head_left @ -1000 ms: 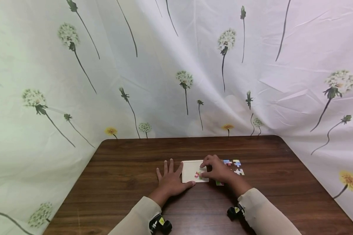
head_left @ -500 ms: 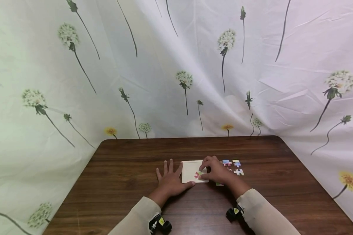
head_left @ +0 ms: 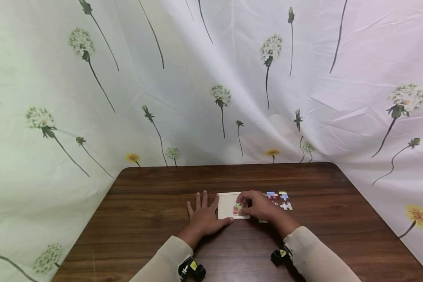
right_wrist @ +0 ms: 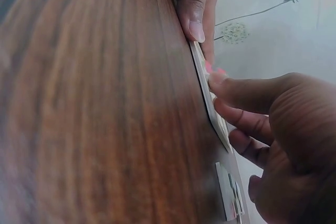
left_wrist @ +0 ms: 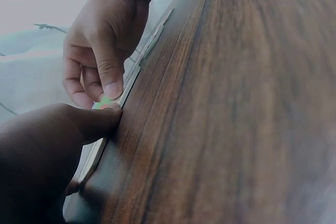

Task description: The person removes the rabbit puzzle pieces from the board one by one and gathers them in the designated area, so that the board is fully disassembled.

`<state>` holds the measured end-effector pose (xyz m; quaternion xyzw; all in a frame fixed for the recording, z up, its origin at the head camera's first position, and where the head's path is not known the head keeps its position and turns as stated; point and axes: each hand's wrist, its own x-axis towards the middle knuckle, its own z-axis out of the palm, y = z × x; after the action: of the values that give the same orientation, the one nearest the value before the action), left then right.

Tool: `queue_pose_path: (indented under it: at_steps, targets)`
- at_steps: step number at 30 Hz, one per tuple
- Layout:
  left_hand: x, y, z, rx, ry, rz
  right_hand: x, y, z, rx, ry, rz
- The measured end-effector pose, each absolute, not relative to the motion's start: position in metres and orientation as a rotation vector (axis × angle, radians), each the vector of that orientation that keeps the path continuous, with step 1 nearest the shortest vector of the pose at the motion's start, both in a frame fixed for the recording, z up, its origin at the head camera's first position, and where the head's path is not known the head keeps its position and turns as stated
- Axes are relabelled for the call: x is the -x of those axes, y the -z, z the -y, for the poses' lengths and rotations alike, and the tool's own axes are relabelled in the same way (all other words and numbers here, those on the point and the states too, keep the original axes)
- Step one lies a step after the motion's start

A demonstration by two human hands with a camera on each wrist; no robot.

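Note:
A pale, flat puzzle board [head_left: 226,203] lies on the table. My left hand [head_left: 205,220] rests at its left side, fingers spread, the thumb [left_wrist: 102,121] at the front edge. On the board's front right part is a green and pink jigsaw piece [head_left: 237,209], which my right hand [head_left: 261,205] pinches between thumb and fingertips. From the right wrist view, a pink bit of the piece shows beside the right thumb [right_wrist: 244,92]. The curled fingers hide part of the piece and the board's right side.
Several loose jigsaw pieces [head_left: 284,196] lie right of the board, some partly hidden by the right hand and forearm. Brown wood-grain tabletop [head_left: 155,211] surrounds the board. Behind the table hangs a white cloth [head_left: 190,117] printed with dandelions.
The jigsaw piece has turned, with its green part now toward the back and pink toward the front. My right fingers have shifted slightly left; the left hand stays put.

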<state>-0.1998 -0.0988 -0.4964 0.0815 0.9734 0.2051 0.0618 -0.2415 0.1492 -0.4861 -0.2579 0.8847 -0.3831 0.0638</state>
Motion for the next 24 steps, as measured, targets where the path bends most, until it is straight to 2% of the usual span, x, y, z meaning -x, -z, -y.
queue_pose_path:
  at_steps: [24]
  targets:
    - [0.197,0.492,0.098,-0.245,-0.629,-2.941,0.237,0.476,-0.152,0.799,1.363,-2.570]
